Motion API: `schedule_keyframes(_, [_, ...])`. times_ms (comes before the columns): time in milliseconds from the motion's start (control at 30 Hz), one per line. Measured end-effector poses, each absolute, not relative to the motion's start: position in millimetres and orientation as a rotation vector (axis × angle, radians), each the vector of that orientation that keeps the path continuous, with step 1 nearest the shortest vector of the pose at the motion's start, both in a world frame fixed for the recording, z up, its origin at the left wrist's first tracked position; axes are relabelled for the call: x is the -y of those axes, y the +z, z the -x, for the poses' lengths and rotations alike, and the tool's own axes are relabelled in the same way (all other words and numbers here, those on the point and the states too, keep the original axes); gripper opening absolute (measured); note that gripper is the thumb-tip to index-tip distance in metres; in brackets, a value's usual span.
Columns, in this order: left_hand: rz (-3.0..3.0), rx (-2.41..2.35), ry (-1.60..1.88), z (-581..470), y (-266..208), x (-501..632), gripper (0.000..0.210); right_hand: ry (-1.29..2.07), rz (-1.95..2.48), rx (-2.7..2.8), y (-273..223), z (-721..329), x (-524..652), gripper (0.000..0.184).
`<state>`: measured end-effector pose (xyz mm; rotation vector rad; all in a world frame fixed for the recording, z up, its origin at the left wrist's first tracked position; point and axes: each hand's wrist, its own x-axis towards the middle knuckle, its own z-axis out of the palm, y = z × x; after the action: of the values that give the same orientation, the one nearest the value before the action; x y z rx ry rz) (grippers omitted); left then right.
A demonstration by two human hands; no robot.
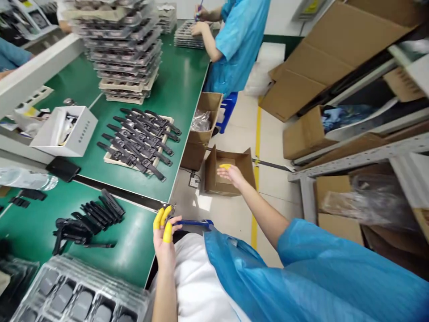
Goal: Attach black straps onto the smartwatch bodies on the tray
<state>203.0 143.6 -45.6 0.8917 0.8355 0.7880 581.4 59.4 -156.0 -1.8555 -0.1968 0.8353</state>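
The bench (181,85) top is smooth, glossy green. The straps (140,136) look matt black rubber, on a pale card sheet. The box (231,172) on the floor is plain brown cardboard, matt.

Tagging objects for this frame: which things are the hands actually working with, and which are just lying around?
In hand:
- left hand, yellow finger cots, holding a small metal tool at the table edge
- right hand, reaching over the open cardboard box on the floor

Lying about:
- loose black straps
- strap tray
- white box
- stacked trays
- co-worker
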Motion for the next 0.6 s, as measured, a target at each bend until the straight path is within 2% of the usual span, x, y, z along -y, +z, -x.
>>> schedule_keyframes(167, [-1.026, -0.869, 0.765, -188.7, -48.9, -137.9, 0.049, 0.782, 2.387, 0.208, -232.3, -576.2, 14.5, 0.039])
schedule_keyframes(333, [-1.186, -1.031, 0.510, -160.9, -68.1, -127.4, 0.053, 0.875, 2.729, 0.564, -283.9, -590.5, 29.9, 0.047])
schedule_keyframes(500, [-1.225, -1.165, 0.288, -171.3, -85.1, -123.1, 0.065, 1.117, 2.861, 1.076, -307.1, -604.9, 10.8, 0.041])
schedule_keyframes(600, [-1.423, -1.203, 0.107, -191.0, -84.5, -122.8, 0.059, 1.214, 2.877, 1.440, -310.4, -604.6, 7.1, 0.031])
